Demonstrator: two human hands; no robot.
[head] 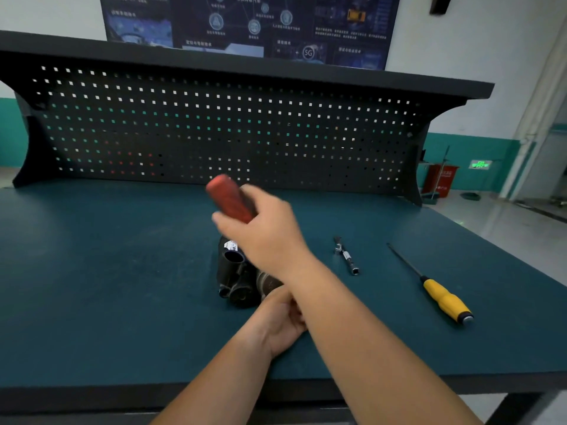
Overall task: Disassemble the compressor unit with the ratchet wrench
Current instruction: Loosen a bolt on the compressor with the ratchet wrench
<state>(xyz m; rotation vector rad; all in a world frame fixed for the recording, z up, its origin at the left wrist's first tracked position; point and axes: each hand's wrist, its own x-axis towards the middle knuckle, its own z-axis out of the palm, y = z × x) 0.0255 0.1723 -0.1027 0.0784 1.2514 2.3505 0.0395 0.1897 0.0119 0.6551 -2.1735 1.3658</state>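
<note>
The right hand (267, 231) is closed around the red handle of the ratchet wrench (228, 197), which sticks up and to the left out of the fist, blurred; the tool's working end is hidden behind the hand. This hand hangs directly over the compressor unit (236, 280), a dark body with a short open tube and a white label, lying on the green tabletop (107, 271) at the middle of the view. The left hand (280, 323) grips the compressor's near, greyish metal end from below, its fingers partly covered by the right forearm, which crosses over it. To the right of the compressor, apart from it, lies a slim metal extension bar (346, 256), and further right a screwdriver (445, 297) with a yellow handle, its shaft pointing away. Behind the tabletop stands a black pegboard (214, 124) under a shelf, with a dark blue poster (245, 23) on the wall above. A red bin (440, 179) stands on the floor at far right.
</note>
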